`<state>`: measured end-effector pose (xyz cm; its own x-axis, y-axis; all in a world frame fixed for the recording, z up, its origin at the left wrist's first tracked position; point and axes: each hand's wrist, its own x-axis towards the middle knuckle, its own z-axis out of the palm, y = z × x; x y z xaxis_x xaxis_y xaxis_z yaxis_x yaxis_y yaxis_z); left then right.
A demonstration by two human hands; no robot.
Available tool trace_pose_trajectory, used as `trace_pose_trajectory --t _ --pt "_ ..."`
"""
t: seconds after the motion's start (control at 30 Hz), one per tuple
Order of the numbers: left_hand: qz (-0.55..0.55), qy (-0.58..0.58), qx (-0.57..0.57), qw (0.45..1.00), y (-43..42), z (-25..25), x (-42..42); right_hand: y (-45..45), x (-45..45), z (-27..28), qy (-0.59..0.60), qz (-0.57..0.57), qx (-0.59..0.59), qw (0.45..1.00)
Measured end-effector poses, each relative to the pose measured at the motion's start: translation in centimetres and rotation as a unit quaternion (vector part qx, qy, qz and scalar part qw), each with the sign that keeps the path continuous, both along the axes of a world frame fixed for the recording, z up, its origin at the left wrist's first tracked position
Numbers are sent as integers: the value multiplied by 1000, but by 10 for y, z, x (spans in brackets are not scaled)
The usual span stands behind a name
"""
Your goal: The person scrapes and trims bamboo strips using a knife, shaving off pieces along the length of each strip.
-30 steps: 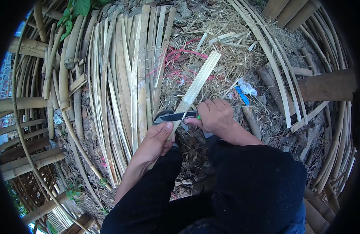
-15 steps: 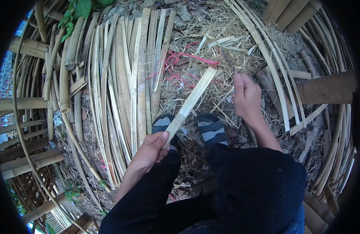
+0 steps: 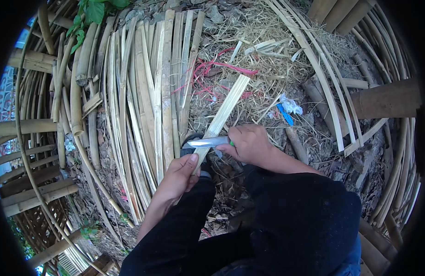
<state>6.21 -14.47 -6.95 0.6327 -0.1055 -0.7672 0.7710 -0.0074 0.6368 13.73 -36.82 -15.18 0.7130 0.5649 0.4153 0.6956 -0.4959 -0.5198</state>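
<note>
A flat, pale bamboo strip (image 3: 228, 103) slants up and away from my left hand (image 3: 178, 177), which is closed round its near end with the thumb on top. My right hand (image 3: 250, 145) grips a knife (image 3: 208, 142) by its handle, of which a bit of green shows. The blade lies across the strip, just above my left thumb, pointing left. Whether its edge is cutting in, I cannot tell. Both hands are above my knees, over a sandal (image 3: 192, 140).
Long split bamboo strips (image 3: 166, 92) lie side by side on the left. Shavings (image 3: 267, 60) and pink plastic string (image 3: 208, 69) cover the ground ahead. A blue scrap (image 3: 284, 115) lies at right, near a thick bamboo pole (image 3: 387, 102). Bamboo fencing stands on both sides.
My right hand has come down and left with the knife, from beyond the strip's far end to near my left hand. The left hand keeps its hold; the strip has shifted slightly.
</note>
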Motion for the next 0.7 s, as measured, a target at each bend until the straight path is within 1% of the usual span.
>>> trace_pose_trajectory --t 0.07,0.1,0.17,0.2,0.3,0.33,0.4,0.57,0.63,0.7 --pt "-7 15 -4 1000 1 1 0 -3 2 0 -40 -10 -31 999" --pt "-8 15 -4 1000 3 1 -1 -6 5 -1 -41 -10 -31 999" --pt "15 19 -10 1000 7 0 -3 -13 14 -1 -56 -75 -40 995" --pt "14 18 -10 1000 6 1 -2 -17 18 -3 -79 -74 -47 993" --pt "-2 18 6 1000 4 1 -1 -21 23 -4 -97 -67 -59 991" --pt "7 19 -6 1000 5 0 -2 -24 25 -2 -97 -66 -61 991" --pt "16 17 -16 1000 6 -1 0 -29 34 1 -98 -112 -76 986" --pt "1 10 0 1000 5 2 0 -41 49 -2 -115 -118 -75 983" --pt "0 5 4 1000 3 1 -2 -48 57 -2 -105 -175 -93 975" --pt "-4 2 13 1000 4 2 -2 -56 65 -2 -110 -182 -98 972"
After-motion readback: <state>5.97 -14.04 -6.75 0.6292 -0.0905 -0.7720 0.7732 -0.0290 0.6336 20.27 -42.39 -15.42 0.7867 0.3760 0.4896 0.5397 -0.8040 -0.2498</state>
